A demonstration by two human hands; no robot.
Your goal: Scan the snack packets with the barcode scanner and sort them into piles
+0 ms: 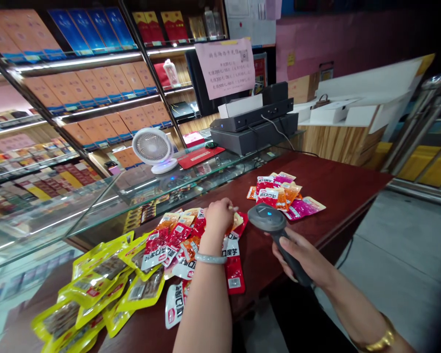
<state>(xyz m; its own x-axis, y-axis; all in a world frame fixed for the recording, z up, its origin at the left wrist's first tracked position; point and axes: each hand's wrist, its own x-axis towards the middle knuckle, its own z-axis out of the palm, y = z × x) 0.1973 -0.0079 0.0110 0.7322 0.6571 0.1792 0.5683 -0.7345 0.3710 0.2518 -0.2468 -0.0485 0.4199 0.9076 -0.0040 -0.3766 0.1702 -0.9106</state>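
My right hand [297, 257] is wrapped round the handle of a dark grey barcode scanner [267, 219], whose head shows a small blue light. My left hand [219, 215], a pale bangle on its wrist, hangs over a loose pile of red and orange snack packets [177, 234]. Its fingers look curled; whatever they grip is hidden. Beneath the left forearm lies a red and white packet [235, 269] with its barcode face up. Beyond the scanner, a smaller heap of red, orange and purple packets [270, 193] rests on the dark red table [338, 179].
Yellow snack bags [95, 284] overlap at the table's left. A glass display counter [132, 193] runs behind, carrying a white fan [153, 147], a red mat [200, 158] and grey till equipment [253, 132]. Boxed goods fill the shelves. Metal railing [419, 132] stands at right.
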